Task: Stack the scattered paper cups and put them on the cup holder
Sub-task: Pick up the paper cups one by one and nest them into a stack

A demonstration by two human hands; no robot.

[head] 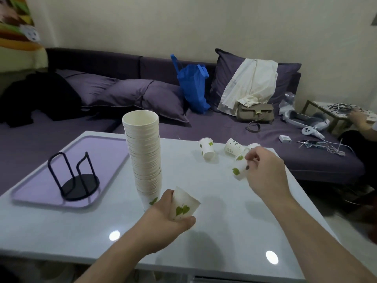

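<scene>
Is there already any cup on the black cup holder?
No. The cup holder stands bare on the purple tray, and the tall cup stack stands beside the tray on the table.

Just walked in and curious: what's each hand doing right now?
Left hand: grip closed around a white leaf-printed paper cup.
Right hand: grip closed on another white leaf-printed paper cup, lifted off the table.

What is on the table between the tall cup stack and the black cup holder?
Nothing. In the head view, only bare tray and table separate the tall cup stack from the black cup holder.
</scene>
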